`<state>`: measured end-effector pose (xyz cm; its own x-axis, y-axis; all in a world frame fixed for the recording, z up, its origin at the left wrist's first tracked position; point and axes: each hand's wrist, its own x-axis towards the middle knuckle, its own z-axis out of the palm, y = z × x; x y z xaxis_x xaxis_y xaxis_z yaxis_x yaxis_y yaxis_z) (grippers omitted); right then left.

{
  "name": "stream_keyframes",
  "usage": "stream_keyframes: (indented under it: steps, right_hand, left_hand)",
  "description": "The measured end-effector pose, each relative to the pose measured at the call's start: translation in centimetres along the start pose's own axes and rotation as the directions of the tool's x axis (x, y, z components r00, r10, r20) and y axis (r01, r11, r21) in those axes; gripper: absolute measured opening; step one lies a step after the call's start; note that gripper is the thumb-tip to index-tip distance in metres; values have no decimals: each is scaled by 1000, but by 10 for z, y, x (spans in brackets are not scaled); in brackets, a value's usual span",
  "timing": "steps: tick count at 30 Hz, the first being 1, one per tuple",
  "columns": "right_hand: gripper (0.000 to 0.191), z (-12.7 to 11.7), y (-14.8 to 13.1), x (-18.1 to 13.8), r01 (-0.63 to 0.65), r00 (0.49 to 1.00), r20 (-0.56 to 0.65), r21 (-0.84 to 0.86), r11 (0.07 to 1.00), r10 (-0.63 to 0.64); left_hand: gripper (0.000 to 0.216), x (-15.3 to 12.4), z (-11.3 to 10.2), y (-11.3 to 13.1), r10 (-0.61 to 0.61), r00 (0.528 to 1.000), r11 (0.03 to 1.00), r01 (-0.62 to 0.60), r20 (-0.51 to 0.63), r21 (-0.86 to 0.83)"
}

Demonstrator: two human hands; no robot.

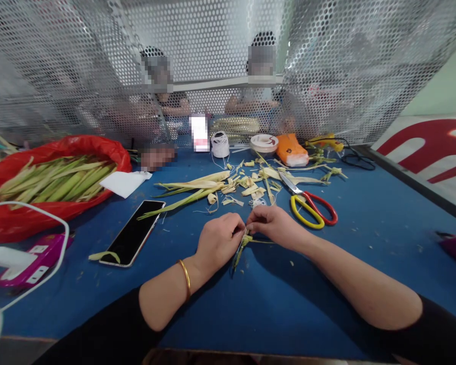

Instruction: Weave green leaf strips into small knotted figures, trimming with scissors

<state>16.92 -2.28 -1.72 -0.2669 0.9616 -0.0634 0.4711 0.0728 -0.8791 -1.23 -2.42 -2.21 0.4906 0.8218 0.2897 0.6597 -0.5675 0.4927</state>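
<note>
Over the blue table, a small figure of folded green-yellow leaf strips (245, 242) is held between my two hands. My left hand (221, 237) is closed, its thumb and finger pinching the figure's upper end. From the other side my right hand (275, 226) pinches at that same end, fingertips almost meeting the left ones. Whether a thread lies between the fingertips is too small to tell. One thin strip sticks out to the right, and darker stems point down toward me. Scissors (307, 207) with one yellow and one red handle lie partly open just beyond my right hand.
Cut leaf scraps (251, 185) and long leaves (190, 190) cover the middle. A phone (135, 235) and a red bag (117, 147) of leaves are left. Behind stand white thread (220, 145), a tape roll (264, 143) and an orange tissue pack (292, 149), before a perforated metal screen (213, 56).
</note>
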Motion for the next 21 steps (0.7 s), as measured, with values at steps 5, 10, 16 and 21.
stream_keyframes:
  steps: [5, 10, 16, 21]
  right_hand:
    - [6, -5, -3, -2, -138, 988, 85, 138, 981, 127]
    - [5, -11, -10, -4, -253, 965, 147, 333, 908, 215]
    - [14, -10, -15, -7, -366, 930, 224, 540, 758, 290]
    - [21, -4, -13, -6, -357, 934, 204, 554, 752, 293]
  left_hand:
    - [9, 0, 1, -1, 10, 1000, 1000, -10, 3, 3]
    - [10, -1, 1, -3, 16, 1000, 1000, -16, 4, 10]
    - [10, -1, 0, -2, 27, 1000, 1000, -26, -5, 4]
    - [11, -1, 1, -2, 27, 1000, 1000, -26, -9, 9]
